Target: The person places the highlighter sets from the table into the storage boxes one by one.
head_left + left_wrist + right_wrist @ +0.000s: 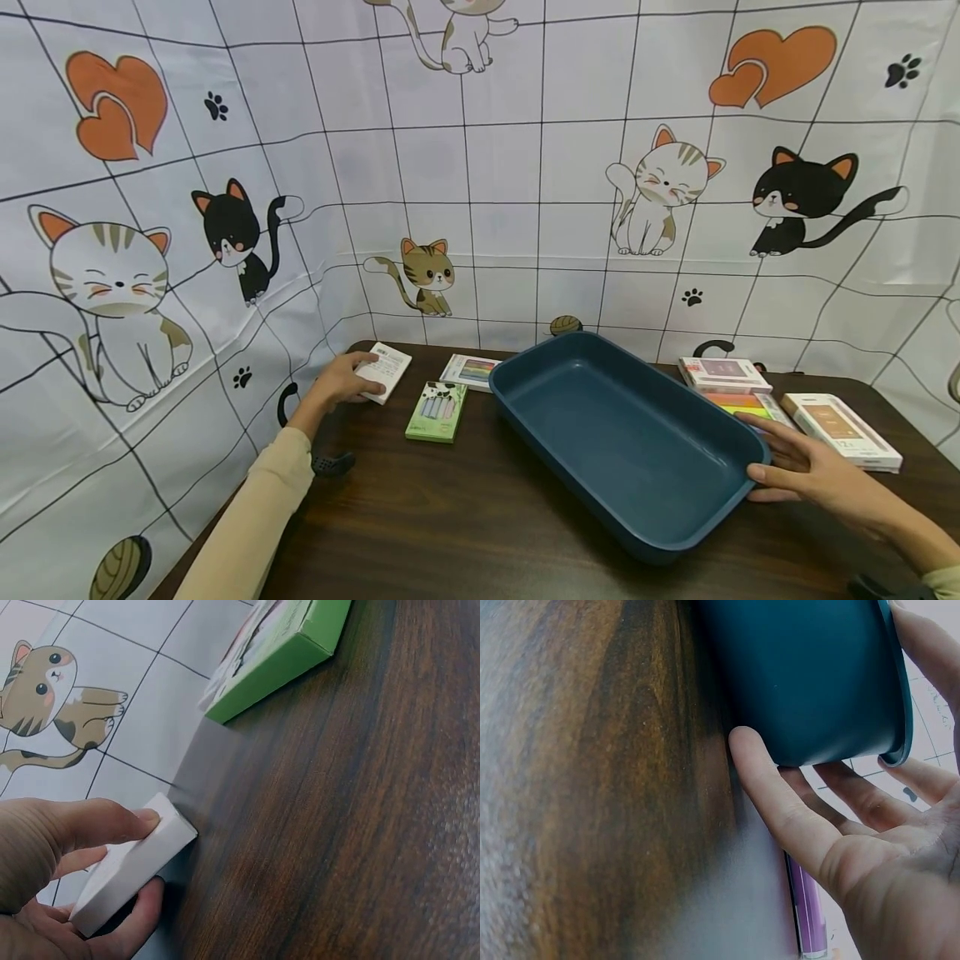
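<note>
White box [392,365] is pinched in my left grip [345,382], my right grip [806,465] holding the blue bin [622,425]; seemingly picking up, next needing a steady lift.

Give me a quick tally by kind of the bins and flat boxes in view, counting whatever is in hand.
Bins: 1 (blue bin)
Boxes: 6 visible (white box in the left hand, green box, striped box; right of the bin, pink-window box, rainbow box, tan-window box)
Total: 7
</note>
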`<state>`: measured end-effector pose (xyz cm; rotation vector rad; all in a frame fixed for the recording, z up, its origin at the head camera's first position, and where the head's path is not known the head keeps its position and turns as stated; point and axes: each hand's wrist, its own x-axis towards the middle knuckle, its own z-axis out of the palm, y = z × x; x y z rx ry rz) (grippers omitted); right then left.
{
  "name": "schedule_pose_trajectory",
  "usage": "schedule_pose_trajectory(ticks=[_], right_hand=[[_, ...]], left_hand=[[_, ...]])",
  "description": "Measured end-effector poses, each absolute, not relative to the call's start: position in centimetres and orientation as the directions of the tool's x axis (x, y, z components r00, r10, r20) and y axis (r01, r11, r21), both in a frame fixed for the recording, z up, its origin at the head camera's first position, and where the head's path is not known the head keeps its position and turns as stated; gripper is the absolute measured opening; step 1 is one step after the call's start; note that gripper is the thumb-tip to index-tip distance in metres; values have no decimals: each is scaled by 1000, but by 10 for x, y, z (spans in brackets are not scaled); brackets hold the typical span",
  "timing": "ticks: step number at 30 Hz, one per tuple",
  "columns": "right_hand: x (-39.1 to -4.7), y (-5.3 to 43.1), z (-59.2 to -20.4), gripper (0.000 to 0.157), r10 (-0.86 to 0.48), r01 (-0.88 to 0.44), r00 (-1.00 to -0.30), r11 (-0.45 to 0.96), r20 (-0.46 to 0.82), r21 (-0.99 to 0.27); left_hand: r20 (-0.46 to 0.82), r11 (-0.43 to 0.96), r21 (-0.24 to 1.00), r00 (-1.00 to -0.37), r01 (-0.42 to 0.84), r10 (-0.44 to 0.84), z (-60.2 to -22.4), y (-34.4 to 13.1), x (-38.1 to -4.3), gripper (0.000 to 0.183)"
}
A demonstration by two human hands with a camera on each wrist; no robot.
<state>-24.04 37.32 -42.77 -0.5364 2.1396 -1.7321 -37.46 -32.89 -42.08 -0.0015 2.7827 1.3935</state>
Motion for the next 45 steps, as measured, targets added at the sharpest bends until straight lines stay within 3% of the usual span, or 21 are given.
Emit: schedule_pose_trajectory(ticks=[12,21,45], right_hand=[[-240,375,-430,75,-490,-106,-872,205,-8,-973],[-241,372,-429,77,-479,-91,-878,198,-16,-976],[-241,376,-429,81,-467,-79,-884,215,-32,-973]], left_hand=[[-79,552,833,-996,-37,53,-418,-333,-371,76],[-151,396,912,-985,-105,87,-417,-338,-370,76],[-152,320,941,-983,-112,103,-417,-344,-375,78]])
